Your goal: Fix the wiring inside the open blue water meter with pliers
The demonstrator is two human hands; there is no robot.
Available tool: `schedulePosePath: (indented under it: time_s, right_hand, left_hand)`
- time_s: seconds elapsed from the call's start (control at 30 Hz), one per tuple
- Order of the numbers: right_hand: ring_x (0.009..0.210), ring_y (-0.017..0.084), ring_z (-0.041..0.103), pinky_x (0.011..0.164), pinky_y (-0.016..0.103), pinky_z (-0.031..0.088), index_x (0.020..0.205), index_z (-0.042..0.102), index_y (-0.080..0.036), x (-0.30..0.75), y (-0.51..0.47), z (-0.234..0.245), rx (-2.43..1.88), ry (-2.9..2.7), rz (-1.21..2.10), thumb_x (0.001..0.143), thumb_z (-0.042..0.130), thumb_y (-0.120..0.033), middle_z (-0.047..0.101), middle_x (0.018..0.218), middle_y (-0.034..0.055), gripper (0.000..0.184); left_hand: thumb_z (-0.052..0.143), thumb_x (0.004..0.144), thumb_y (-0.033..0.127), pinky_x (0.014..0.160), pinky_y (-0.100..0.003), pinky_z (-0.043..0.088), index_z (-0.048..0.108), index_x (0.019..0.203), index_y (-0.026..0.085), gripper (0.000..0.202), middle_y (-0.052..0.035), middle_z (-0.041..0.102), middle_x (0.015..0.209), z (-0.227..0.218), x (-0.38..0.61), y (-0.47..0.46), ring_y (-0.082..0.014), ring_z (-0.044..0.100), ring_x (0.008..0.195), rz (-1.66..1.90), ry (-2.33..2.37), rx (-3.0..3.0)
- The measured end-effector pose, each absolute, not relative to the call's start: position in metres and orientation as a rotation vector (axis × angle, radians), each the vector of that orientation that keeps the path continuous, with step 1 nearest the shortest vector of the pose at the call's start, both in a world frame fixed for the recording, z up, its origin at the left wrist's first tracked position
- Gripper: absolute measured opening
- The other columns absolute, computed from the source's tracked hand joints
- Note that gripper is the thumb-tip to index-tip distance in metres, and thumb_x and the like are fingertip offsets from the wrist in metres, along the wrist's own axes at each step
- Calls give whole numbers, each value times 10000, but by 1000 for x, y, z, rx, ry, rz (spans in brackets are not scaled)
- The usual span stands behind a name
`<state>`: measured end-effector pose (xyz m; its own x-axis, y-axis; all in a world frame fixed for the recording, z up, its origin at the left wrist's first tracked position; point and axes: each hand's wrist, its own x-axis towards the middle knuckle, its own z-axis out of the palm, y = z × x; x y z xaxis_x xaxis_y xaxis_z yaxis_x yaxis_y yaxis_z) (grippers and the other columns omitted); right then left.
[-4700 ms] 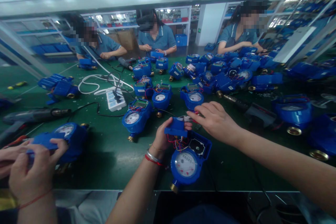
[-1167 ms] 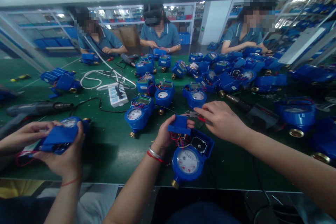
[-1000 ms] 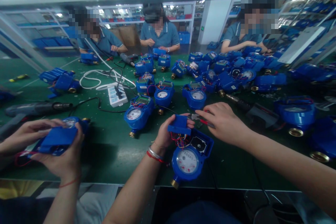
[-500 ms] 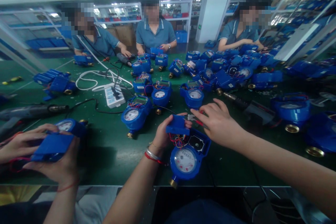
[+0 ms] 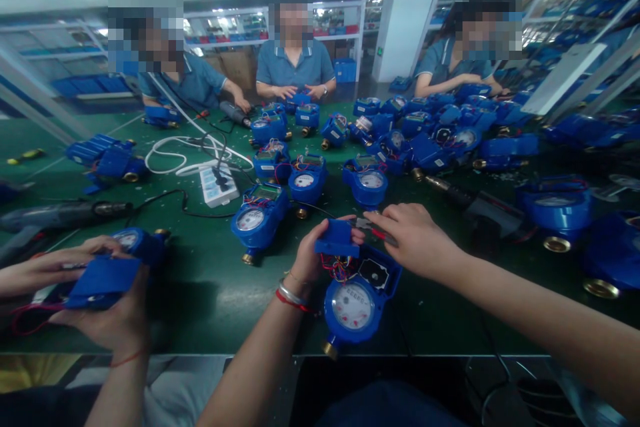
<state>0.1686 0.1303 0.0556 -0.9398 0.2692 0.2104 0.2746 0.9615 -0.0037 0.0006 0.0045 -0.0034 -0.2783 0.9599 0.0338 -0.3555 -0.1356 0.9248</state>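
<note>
Blue round water meter [image 5: 354,303] is lying just below both grips: left hand [image 5: 311,255] is clamping its blue plastic cover [image 5: 337,239], right hand [image 5: 416,238] is pinching red-handled pliers [image 5: 373,231] beside it.

The blue water meter [image 5: 357,297] looks like shiny smooth plastic with a gold metal end, its blue cover [image 5: 337,240] is dull plastic, and the green table [image 5: 200,287] looks a bit shiny.

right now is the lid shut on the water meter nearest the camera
No: the left hand holds the blue lid lifted off the water meter, so coloured wires in the open compartment show.
</note>
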Motion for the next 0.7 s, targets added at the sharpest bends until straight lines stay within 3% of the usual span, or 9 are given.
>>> schedulePosePath:
  time_s: [0.2,0.37,0.53,0.6,0.7]
  right_hand:
    - [1048,258,453,1035,490,193,1297,511,-188,165,133,66,-240,-2852,-263,823,493,-153,563,1073,100,476]
    - [958,257,490,897,424,358,1289,515,-189,161,130,71,-208,-2890,-287,821,493,-153,580,999,103,470]
    - [851,192,545,730,294,431,1277,510,-217,158,130,59,-377,-2911,93,848,472,-176,594,965,74,433]
    - [836,184,552,719,290,436,1267,514,-214,157,135,54,-485,-2853,184,861,459,-194,596,954,67,410]
    - [895,228,535,784,358,430,1266,520,-188,160,142,52,-511,-2818,62,838,494,-205,588,976,90,429]
  left_hand:
    - [480,788,617,781,-493,509,650,1122,257,519,-80,690,932,-2,3,3,-366,583,1040,1571,967,734]
    - [497,823,513,791,-454,511,644,1113,221,436,-93,697,950,-3,3,2,-340,610,1000,1595,845,608]
    - [445,872,429,796,-405,500,575,1169,68,485,-157,680,961,-6,1,2,-317,622,981,1649,768,580]
    - [396,897,415,795,-384,493,536,1208,43,505,-172,667,985,-7,-1,2,-300,624,971,1649,724,596]
    - [356,913,409,784,-359,483,495,1251,38,521,-185,646,1021,-9,-2,3,-282,620,960,1612,657,623]
